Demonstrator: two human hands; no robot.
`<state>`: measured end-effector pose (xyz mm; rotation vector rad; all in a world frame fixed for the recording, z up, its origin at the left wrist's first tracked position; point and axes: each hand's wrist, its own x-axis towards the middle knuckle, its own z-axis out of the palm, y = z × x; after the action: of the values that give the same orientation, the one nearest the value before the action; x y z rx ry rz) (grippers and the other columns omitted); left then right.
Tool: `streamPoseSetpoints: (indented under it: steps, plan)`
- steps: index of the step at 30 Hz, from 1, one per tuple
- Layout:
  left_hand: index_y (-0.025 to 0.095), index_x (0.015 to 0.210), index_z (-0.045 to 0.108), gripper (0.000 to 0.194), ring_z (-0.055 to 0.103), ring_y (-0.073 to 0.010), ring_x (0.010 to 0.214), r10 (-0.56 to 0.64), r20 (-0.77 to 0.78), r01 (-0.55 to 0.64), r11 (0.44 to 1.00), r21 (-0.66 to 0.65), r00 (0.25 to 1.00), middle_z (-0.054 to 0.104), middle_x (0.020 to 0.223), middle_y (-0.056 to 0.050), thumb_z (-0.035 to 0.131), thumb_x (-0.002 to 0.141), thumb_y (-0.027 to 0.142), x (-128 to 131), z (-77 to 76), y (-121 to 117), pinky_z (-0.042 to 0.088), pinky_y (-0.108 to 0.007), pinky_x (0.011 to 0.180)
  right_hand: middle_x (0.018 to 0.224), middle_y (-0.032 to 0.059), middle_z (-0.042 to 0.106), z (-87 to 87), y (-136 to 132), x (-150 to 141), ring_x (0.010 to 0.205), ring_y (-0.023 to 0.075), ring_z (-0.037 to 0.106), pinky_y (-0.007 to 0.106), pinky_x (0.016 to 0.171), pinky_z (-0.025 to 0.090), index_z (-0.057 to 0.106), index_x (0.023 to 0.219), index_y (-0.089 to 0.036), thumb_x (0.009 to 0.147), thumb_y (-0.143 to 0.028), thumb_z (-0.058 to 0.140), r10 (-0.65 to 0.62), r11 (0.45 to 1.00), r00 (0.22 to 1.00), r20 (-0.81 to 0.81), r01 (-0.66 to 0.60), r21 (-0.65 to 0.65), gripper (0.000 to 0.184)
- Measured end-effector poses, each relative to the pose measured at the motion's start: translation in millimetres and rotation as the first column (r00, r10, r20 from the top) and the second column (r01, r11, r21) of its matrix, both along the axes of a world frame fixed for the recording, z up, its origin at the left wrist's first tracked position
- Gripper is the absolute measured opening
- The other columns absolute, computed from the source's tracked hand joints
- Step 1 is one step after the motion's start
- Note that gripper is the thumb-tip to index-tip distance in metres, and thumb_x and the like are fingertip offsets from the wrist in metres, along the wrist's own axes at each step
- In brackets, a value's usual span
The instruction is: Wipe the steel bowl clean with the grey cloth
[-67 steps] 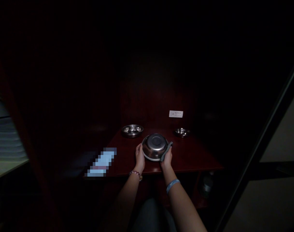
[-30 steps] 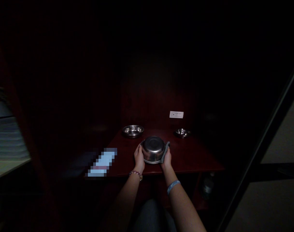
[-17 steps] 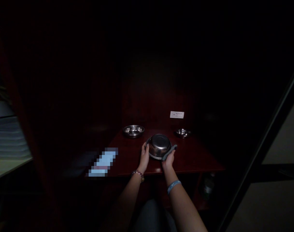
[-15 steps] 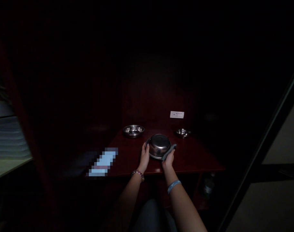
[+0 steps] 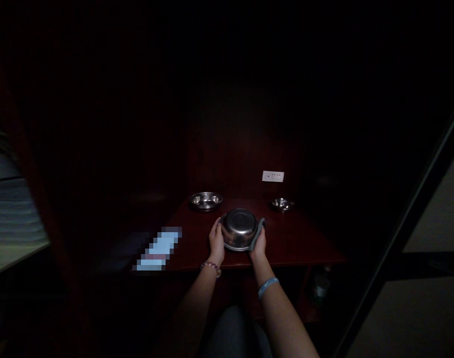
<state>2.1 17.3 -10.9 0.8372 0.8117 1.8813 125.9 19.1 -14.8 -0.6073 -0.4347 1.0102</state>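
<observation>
Between my two hands is a shiny metal bowl (image 5: 239, 227), turned bottom up over the dark red desk (image 5: 286, 243). My left hand (image 5: 216, 242) grips the bowl's left side, its thumb near the wall. On the opposite side, my right hand (image 5: 259, 244) presses a grey cloth (image 5: 257, 234) against the bowl. The fingers under the rim are hidden. Whether the rim touches the desk I cannot tell. A wider metal bowl (image 5: 206, 201) stands upright behind to the left, and a smaller metal bowl (image 5: 282, 205) behind to the right.
A white power socket (image 5: 273, 176) is on the back wall. A pixelated bright patch (image 5: 159, 250) shows at the desk's left. Below the desk on the right is a bottle (image 5: 320, 287). At far left, a stack of clear trays (image 5: 14, 211) rests on a pale surface.
The upside-down bowl has shifted slightly left and toward me, and its tilt has changed. My left hand has moved left with it; the cloth is now more upright along the bowl's right side.
</observation>
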Motion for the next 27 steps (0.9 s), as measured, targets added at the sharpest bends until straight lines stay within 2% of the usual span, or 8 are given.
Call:
streamPoseSetpoints:
  steps: [4, 11, 16, 23, 27]
  plan:
    - [0.018, 0.131, 0.07, 0.038, 0.06, -0.0256, 0.138, 0.02, 0.002, -0.021, 1.0, 0.003, 1.0, 0.065, 0.147, -0.013, 0.059, 0.097, 0.031, -0.4, -0.8, 1.9, 0.037, -0.045, 0.124, 0.096, 0.0042, 0.083, 2.4, -2.3, -0.3, 0.097, 0.0194, 0.076, 0.035, 0.098, 0.058, 0.076, 0.106, -0.015, 0.091, -0.048, 0.059, -0.009, 0.998, 0.997, -0.077, 0.004, -0.071, 0.04]
    - [0.02, 0.136, 0.065, 0.042, 0.054, -0.025, 0.143, 0.047, -0.04, -0.048, 0.998, -0.035, 0.998, 0.059, 0.153, -0.013, 0.058, 0.099, 0.04, 1.3, 0.1, 0.8, 0.035, -0.043, 0.125, 0.104, 0.004, 0.082, 2.5, -4.6, -0.5, 0.101, 0.0183, 0.076, 0.035, 0.102, 0.056, 0.075, 0.113, -0.015, 0.092, -0.049, 0.058, -0.025, 0.997, 0.996, -0.085, 0.019, -0.075, 0.043]
    - [0.021, 0.139, 0.061, 0.046, 0.056, -0.0259, 0.141, -0.016, -0.086, 0.014, 1.0, -0.022, 0.996, 0.06, 0.152, -0.014, 0.064, 0.097, 0.04, 4.2, 4.0, -4.9, 0.035, -0.043, 0.125, 0.112, 0.007, 0.081, -0.8, -5.1, 0.5, 0.103, 0.0189, 0.076, 0.036, 0.103, 0.056, 0.072, 0.12, -0.015, 0.095, -0.052, 0.052, -0.115, 0.99, 0.99, -0.084, 0.106, -0.096, 0.05]
    - [0.019, 0.128, 0.067, 0.043, 0.056, -0.028, 0.14, -0.042, -0.098, 0.042, 0.999, -0.002, 0.994, 0.065, 0.143, -0.016, 0.07, 0.092, 0.042, 6.2, 0.5, -1.4, 0.035, -0.046, 0.124, 0.114, 0.0093, 0.08, -1.5, -2.7, 1.0, 0.107, 0.0203, 0.075, 0.038, 0.103, 0.055, 0.07, 0.128, -0.014, 0.098, -0.056, 0.044, -0.161, 0.983, 0.987, -0.015, 0.159, -0.096, 0.058]
    - [0.019, 0.121, 0.071, 0.036, 0.056, -0.0275, 0.14, -0.041, -0.089, 0.043, 0.999, 0.024, 0.995, 0.07, 0.136, -0.014, 0.07, 0.093, 0.041, 6.0, -2.5, 2.5, 0.033, -0.044, 0.125, 0.114, 0.0095, 0.08, 0.7, -2.4, -0.1, 0.107, 0.0207, 0.075, 0.039, 0.105, 0.054, 0.071, 0.125, -0.014, 0.096, -0.054, 0.045, -0.14, 0.988, 0.99, -0.027, 0.138, -0.073, 0.056]
